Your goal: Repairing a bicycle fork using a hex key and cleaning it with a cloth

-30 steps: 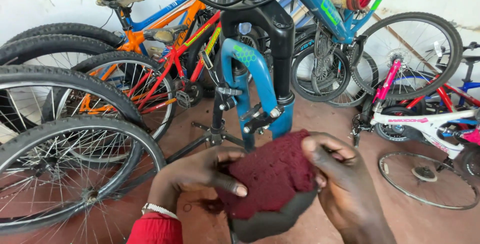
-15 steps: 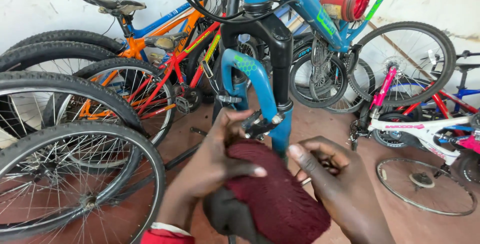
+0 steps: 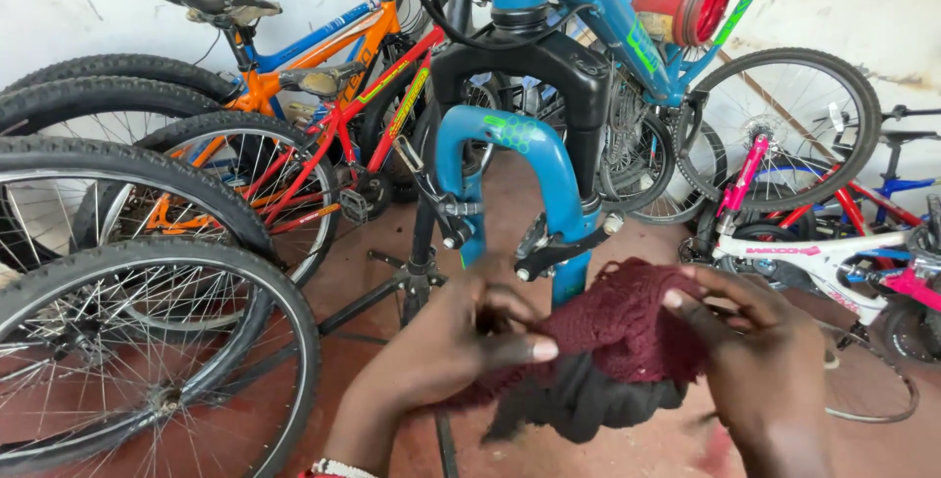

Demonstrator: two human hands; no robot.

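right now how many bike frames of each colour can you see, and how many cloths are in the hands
blue suspension-fork bike frame: 1
orange bike frame: 1
red bike frame: 1
white and pink bike frame: 1
dark red knitted cloth, held by left hand and right hand: 1
black cloth under it: 1
total: 6

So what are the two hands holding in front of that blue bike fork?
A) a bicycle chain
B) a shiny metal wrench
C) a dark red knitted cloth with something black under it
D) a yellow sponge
C: the left hand and right hand both grip a dark red knitted cloth, with black fabric bunched beneath it, just before the blue fork.
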